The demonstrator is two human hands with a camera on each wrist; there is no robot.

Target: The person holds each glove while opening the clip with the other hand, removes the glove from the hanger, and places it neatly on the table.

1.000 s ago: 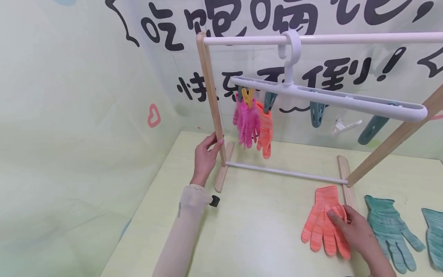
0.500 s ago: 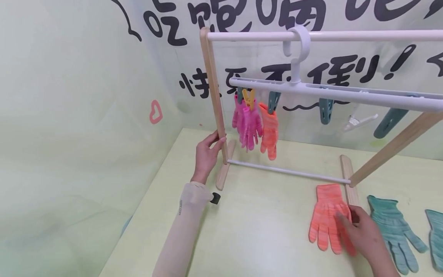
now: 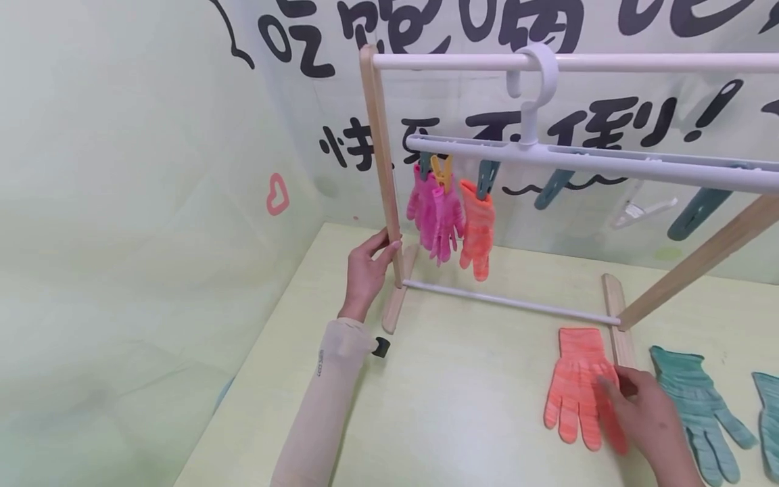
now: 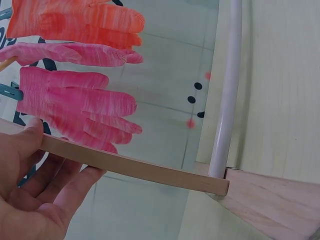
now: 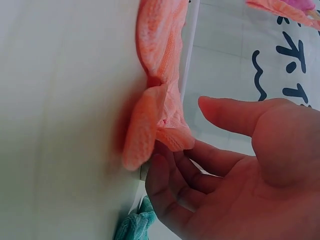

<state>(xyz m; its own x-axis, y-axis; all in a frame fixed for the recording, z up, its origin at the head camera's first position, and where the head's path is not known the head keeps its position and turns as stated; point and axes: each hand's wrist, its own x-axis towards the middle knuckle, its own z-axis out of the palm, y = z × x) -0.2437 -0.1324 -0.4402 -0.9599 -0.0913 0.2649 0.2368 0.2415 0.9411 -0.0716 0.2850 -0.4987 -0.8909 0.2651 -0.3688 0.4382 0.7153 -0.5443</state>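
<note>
My left hand (image 3: 365,277) grips the left wooden post (image 3: 381,135) of a small drying rack, thumb on one side and fingers on the other. On the table, an orange knit glove (image 3: 575,385) lies flat, fingers toward me. My right hand (image 3: 650,416) is at its right edge. In the right wrist view the fingertips touch the edge of the orange glove (image 5: 170,95), while the thumb stands apart from it. From the white hanger (image 3: 584,157), pink gloves (image 3: 448,223) and another orange glove (image 3: 479,230) hang by clothespins.
Green gloves (image 3: 694,389) lie right of my right hand, one cut off by the frame. Vacant clothespins (image 3: 700,210) dangle from the hanger's right half. The rack's lower rod (image 3: 505,302) and wooden feet (image 3: 615,297) rest on the table behind the flat glove.
The hanger has turned slightly, its right end leaving the view, and one green clothespin has swung to a slant. The view has shifted a little. Both hands stay at the same places.
</note>
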